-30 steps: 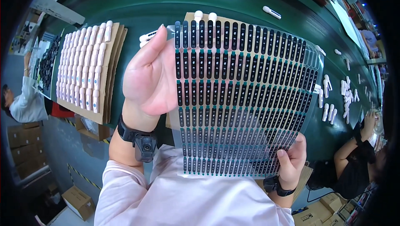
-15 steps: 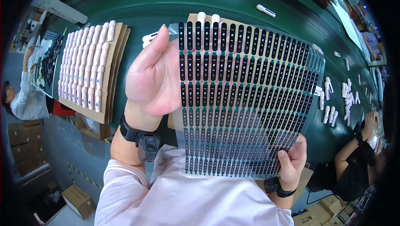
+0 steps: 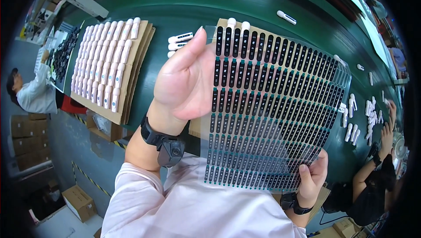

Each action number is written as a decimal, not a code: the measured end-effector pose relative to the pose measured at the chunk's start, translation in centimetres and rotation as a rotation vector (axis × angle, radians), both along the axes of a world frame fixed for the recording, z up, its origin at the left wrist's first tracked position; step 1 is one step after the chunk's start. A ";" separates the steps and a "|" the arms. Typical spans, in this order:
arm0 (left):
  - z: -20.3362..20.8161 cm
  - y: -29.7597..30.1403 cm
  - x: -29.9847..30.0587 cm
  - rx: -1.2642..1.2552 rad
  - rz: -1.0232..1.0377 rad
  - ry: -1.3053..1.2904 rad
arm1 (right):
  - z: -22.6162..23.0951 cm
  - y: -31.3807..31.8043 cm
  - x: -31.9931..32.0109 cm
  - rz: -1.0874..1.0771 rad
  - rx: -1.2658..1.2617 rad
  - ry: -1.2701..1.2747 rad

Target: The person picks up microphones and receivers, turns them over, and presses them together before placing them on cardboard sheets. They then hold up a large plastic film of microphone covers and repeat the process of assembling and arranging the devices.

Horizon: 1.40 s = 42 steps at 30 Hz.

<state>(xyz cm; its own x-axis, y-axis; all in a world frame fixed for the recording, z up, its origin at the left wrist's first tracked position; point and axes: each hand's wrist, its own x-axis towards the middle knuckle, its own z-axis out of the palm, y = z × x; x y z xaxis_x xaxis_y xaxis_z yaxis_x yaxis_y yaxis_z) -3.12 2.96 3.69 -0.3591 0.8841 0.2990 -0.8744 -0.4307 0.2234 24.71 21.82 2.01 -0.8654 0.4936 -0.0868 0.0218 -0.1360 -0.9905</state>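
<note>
A clear plastic sheet of black oblong stickers (image 3: 267, 106), set in rows with small teal tabs, is held up in front of me. My right hand (image 3: 314, 174) grips its lower right corner, thumb on the front and fingers behind. At the upper left edge is my left hand (image 3: 184, 80), palm facing me and thumb raised off the sheet; its stretched fingers show faintly through the plastic from behind. Beyond the sheet, two pale pink round-headed wands (image 3: 231, 24) lie on a cardboard piece (image 3: 222, 22), mostly hidden. A few more wands (image 3: 180, 37) lie beside my left thumb.
Left on the green worktable (image 3: 184, 16) is a cardboard stack (image 3: 142, 45) bearing rows of wands (image 3: 103, 62). Loose wands (image 3: 370, 117) lie scattered at right, one (image 3: 286, 17) farther back. One co-worker (image 3: 35, 89) sits at far left, another (image 3: 372, 181) at right. Cartons (image 3: 79, 203) stand on the floor.
The view has shifted, so the table and boards sit farther right in the picture. My hands and the sheet appear farther right too, the sheet slightly tilted. The right co-worker's hand reaches farther forward.
</note>
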 end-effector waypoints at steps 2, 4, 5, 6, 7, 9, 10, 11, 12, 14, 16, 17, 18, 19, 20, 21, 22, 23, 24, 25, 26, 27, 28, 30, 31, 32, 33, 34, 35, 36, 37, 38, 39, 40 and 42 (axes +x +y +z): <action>0.1 0.2 0.0 -0.012 -0.004 0.005 | -0.1 0.0 0.0 -0.001 0.004 0.010; 0.1 0.2 0.0 -0.013 -0.006 -0.030 | 0.1 -0.1 0.1 -0.008 0.006 0.004; 0.1 0.2 0.0 -0.017 -0.002 -0.048 | 0.2 -0.1 -0.1 -0.006 0.003 -0.002; 0.0 0.1 -0.1 -0.018 -0.001 -0.049 | 0.2 -0.1 -0.1 -0.004 0.001 -0.008; -0.1 0.1 -0.2 -0.015 -0.013 -0.037 | 0.2 -0.1 -0.1 -0.004 0.000 -0.010; -0.3 0.1 -0.5 -0.006 -0.038 -0.012 | 0.1 0.1 -0.1 0.006 0.011 -0.018; -0.5 0.0 -0.5 -0.007 -0.037 -0.012 | 0.0 0.1 0.0 0.012 0.017 -0.021; -0.6 0.0 -0.6 0.021 -0.046 -0.017 | 0.1 0.0 0.0 0.013 0.016 -0.021; -0.8 0.0 -0.7 0.049 -0.055 -0.023 | 0.1 0.0 -0.1 0.014 0.018 -0.020; -0.7 0.0 -0.6 0.078 -0.066 -0.027 | 0.2 0.1 -0.1 0.016 0.023 -0.017; -1.0 0.3 -0.8 0.053 -0.055 -0.052 | 0.2 0.1 -0.1 0.010 0.015 -0.016; -1.0 0.4 -0.8 0.042 -0.049 -0.063 | 0.2 0.2 -0.1 0.020 0.005 -0.009; -0.9 0.4 -0.9 0.050 -0.068 -0.065 | 0.3 0.2 -0.1 0.028 -0.004 -0.002; -0.7 0.2 -0.9 -0.024 -0.037 -0.037 | 0.4 0.1 -0.1 0.006 0.005 -0.005; -0.4 -0.1 -0.9 -0.095 -0.002 -0.004 | 0.5 0.0 -0.3 0.027 -0.022 0.009; -0.3 -0.4 -0.9 -0.164 0.031 0.029 | 0.5 -0.2 -0.5 0.046 -0.047 0.024; -0.4 -0.4 -1.0 -0.149 0.008 0.028 | 0.5 -0.3 -0.6 0.062 -0.070 0.036; -0.5 -0.5 -1.0 -0.156 0.027 0.027 | 0.5 -0.2 -0.7 0.039 -0.054 0.034; -0.6 -0.6 -1.1 -0.167 0.049 0.027 | 0.3 -0.1 -0.7 0.063 -0.051 0.044; -0.6 -0.5 -1.1 -0.178 0.072 0.027 | 0.2 0.0 -0.7 0.089 -0.047 0.053; -0.6 -0.4 -1.1 -0.164 0.051 0.026 | 0.1 0.0 -0.7 0.114 -0.043 0.061; -0.6 -0.3 -1.1 -0.143 0.052 0.033 | 0.1 0.1 -0.6 0.096 -0.031 0.059; -0.6 -0.2 -1.1 -0.122 0.055 0.039 | 0.0 0.2 -0.6 0.115 -0.014 0.059; -0.6 0.1 -1.1 -0.097 0.051 0.046 | -0.1 0.3 -0.5 0.161 0.013 0.060; -0.6 0.1 -1.0 -0.100 0.056 0.037 | -0.1 0.4 -0.5 0.153 0.018 0.060; -0.5 0.1 -1.0 -0.105 0.063 0.028 | -0.1 0.4 -0.5 0.155 0.020 0.063; -0.5 0.2 -1.0 -0.109 0.071 0.019 | -0.1 0.4 -0.5 0.157 0.021 0.066; -0.6 0.2 -1.1 -0.107 0.067 0.020 | 0.0 0.4 -0.5 0.160 0.022 0.069; -0.7 0.2 -1.1 -0.111 0.068 0.025 | 0.0 0.4 -0.5 0.159 0.022 0.070; -0.8 0.1 -1.1 -0.116 0.068 0.029 | 0.0 0.4 -0.4 0.159 0.020 0.066; -0.9 0.1 -1.1 -0.120 0.069 0.033 | 0.0 0.4 -0.4 0.158 0.017 0.062; -0.9 0.1 -1.2 -0.120 0.069 0.034 | 0.0 0.4 -0.4 0.158 0.014 0.058; -0.9 0.1 -1.3 -0.115 0.059 0.040 | 0.0 0.4 -0.4 0.158 0.013 0.059; -0.9 0.1 -1.3 -0.110 0.050 0.045 | -0.1 0.4 -0.4 0.161 0.012 0.057; -1.0 0.0 -1.3 -0.106 0.041 0.050 | -0.1 0.4 -0.3 0.168 0.009 0.054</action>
